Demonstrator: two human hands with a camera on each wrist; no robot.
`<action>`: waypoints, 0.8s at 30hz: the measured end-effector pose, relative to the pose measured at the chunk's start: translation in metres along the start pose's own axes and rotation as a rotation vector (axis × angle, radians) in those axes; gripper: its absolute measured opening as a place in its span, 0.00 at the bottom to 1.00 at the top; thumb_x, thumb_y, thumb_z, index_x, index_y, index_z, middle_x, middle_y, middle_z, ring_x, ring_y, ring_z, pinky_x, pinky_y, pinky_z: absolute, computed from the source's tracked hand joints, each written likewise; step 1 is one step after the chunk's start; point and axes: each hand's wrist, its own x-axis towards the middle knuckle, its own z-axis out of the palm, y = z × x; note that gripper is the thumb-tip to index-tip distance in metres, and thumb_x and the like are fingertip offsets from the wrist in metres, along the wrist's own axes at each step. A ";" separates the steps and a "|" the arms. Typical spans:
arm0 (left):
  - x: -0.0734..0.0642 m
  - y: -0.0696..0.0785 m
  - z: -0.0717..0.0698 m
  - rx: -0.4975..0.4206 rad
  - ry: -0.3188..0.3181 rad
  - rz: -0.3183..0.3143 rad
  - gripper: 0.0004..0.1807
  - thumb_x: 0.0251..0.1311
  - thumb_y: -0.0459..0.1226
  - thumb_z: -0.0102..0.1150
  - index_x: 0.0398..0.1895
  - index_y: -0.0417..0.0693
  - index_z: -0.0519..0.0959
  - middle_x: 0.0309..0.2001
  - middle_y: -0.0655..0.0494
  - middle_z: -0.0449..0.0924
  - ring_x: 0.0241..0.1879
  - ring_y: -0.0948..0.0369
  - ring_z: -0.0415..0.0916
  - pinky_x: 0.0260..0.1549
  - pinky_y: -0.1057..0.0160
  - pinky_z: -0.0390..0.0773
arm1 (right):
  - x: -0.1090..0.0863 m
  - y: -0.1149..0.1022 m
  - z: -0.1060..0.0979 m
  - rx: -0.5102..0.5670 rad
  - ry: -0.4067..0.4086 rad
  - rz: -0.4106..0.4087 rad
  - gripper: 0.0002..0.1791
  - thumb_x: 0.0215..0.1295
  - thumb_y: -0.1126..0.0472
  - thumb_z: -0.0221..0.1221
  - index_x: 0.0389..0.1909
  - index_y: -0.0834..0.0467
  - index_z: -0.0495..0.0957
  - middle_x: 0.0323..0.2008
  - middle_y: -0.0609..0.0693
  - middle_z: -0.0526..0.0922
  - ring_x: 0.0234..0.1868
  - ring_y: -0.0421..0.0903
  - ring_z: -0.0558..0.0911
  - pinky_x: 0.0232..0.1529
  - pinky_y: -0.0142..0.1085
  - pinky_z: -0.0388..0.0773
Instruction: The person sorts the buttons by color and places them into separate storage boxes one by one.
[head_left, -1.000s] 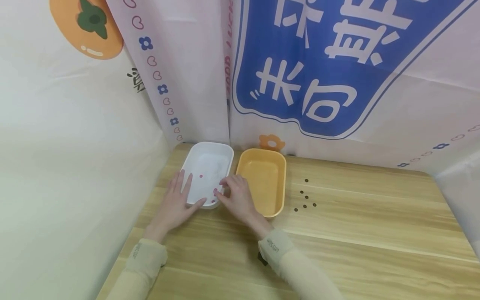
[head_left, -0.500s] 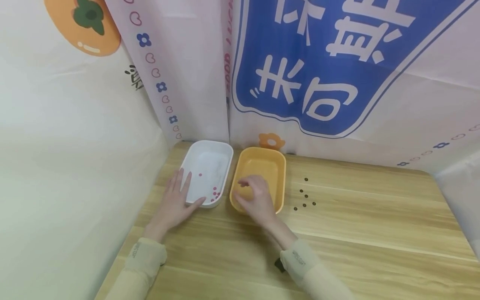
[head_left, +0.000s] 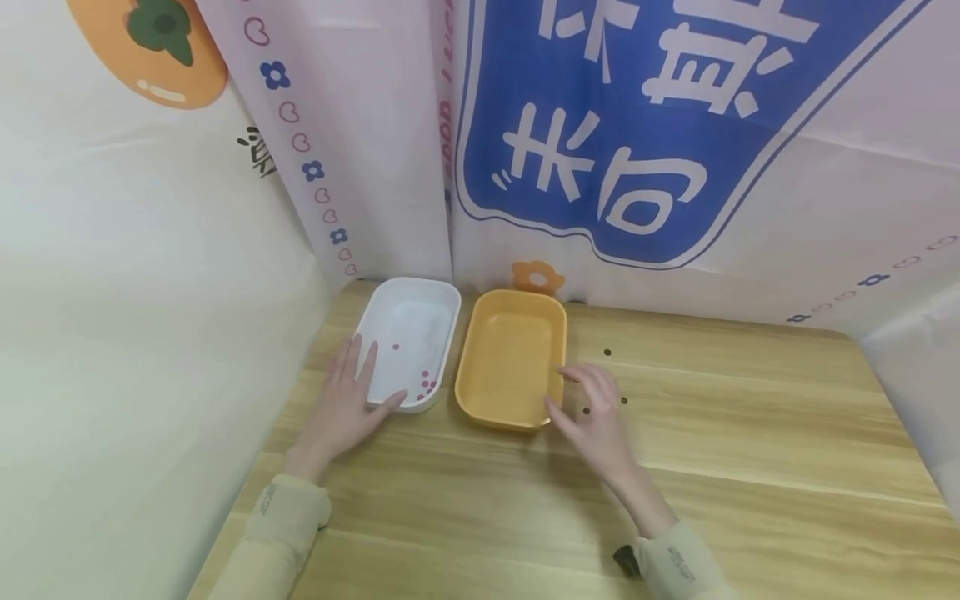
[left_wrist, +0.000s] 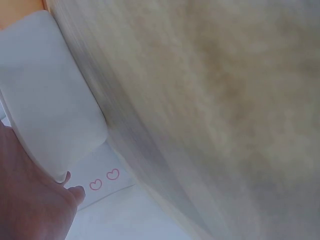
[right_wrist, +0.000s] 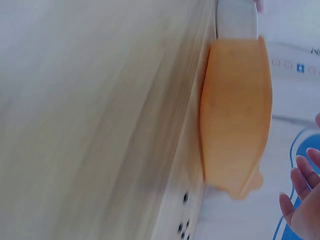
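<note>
My left hand (head_left: 348,412) rests on the near-left side of a white rectangular container (head_left: 416,321), fingers spread over its rim. Inside that container lie several tiny pink pieces (head_left: 425,374), mostly gathered at the near-right corner. My right hand (head_left: 596,417) hovers at the right edge of a yellow container (head_left: 510,358), its fingers loosely bent and apart, with nothing seen between them. Small dark round pieces (head_left: 607,352) are scattered on the table just beyond this hand, some hidden by it. In the right wrist view the right hand (right_wrist: 305,205) shows parted fingers.
The two containers stand side by side on a wooden table (head_left: 750,417) at its back edge. Printed cloth walls (head_left: 375,125) rise behind and to the left. A dark strap piece (head_left: 626,561) shows at the right wrist.
My right hand has moved right, from the white container across the yellow one toward the dark pieces. More pink pieces show in the white container's corner. The left hand has stayed in place.
</note>
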 end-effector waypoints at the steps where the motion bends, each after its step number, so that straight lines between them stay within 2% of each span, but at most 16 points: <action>1: 0.000 0.000 0.000 0.000 0.000 0.000 0.58 0.76 0.65 0.57 0.90 0.38 0.44 0.90 0.32 0.33 0.90 0.33 0.35 0.89 0.32 0.41 | -0.003 0.003 -0.005 -0.003 -0.002 0.014 0.27 0.57 0.68 0.78 0.59 0.66 0.84 0.54 0.60 0.88 0.58 0.61 0.82 0.68 0.43 0.74; 5: 0.000 0.000 0.000 -0.001 -0.008 -0.001 0.59 0.76 0.66 0.55 0.91 0.38 0.44 0.90 0.32 0.32 0.90 0.33 0.33 0.89 0.31 0.41 | -0.013 0.015 -0.022 -0.038 -0.018 0.076 0.30 0.57 0.69 0.78 0.62 0.65 0.82 0.57 0.61 0.87 0.62 0.61 0.80 0.72 0.42 0.72; 11: -0.001 0.001 -0.002 -0.002 -0.011 -0.007 0.59 0.76 0.66 0.56 0.91 0.38 0.44 0.90 0.32 0.31 0.90 0.33 0.34 0.89 0.32 0.40 | -0.025 0.028 -0.036 -0.118 -0.063 0.092 0.30 0.57 0.67 0.77 0.61 0.68 0.82 0.57 0.66 0.86 0.62 0.66 0.80 0.70 0.61 0.71; 14: -0.001 0.001 -0.004 -0.005 -0.014 -0.006 0.58 0.76 0.65 0.56 0.91 0.38 0.43 0.90 0.32 0.31 0.90 0.33 0.33 0.89 0.31 0.40 | -0.029 0.032 -0.040 -0.163 -0.121 0.129 0.31 0.59 0.66 0.78 0.63 0.68 0.81 0.57 0.65 0.86 0.59 0.66 0.81 0.69 0.65 0.71; 17: -0.002 0.001 -0.005 0.000 -0.022 -0.008 0.58 0.77 0.65 0.55 0.91 0.38 0.43 0.90 0.32 0.30 0.90 0.34 0.31 0.89 0.32 0.39 | -0.032 0.037 -0.042 -0.200 -0.192 0.181 0.30 0.62 0.64 0.77 0.64 0.67 0.81 0.52 0.62 0.86 0.55 0.62 0.82 0.65 0.62 0.74; 19: -0.002 0.001 -0.005 0.002 -0.022 -0.007 0.58 0.77 0.66 0.54 0.91 0.38 0.43 0.90 0.32 0.31 0.90 0.33 0.32 0.89 0.31 0.40 | -0.032 0.043 -0.043 -0.210 -0.238 0.206 0.28 0.63 0.63 0.77 0.63 0.66 0.83 0.48 0.60 0.87 0.50 0.57 0.83 0.61 0.57 0.78; 22: -0.002 0.002 -0.005 -0.003 -0.019 -0.004 0.58 0.77 0.66 0.54 0.90 0.37 0.44 0.90 0.31 0.31 0.90 0.33 0.32 0.89 0.31 0.40 | -0.030 0.053 -0.042 -0.186 -0.299 0.250 0.20 0.64 0.66 0.76 0.56 0.65 0.86 0.40 0.55 0.88 0.42 0.48 0.83 0.50 0.43 0.83; 24: -0.002 0.002 -0.004 -0.003 -0.019 0.001 0.58 0.77 0.66 0.54 0.90 0.37 0.44 0.90 0.31 0.32 0.90 0.33 0.32 0.89 0.31 0.41 | -0.027 0.058 -0.042 -0.157 -0.336 0.302 0.15 0.65 0.67 0.75 0.52 0.64 0.87 0.36 0.52 0.87 0.37 0.43 0.81 0.41 0.33 0.82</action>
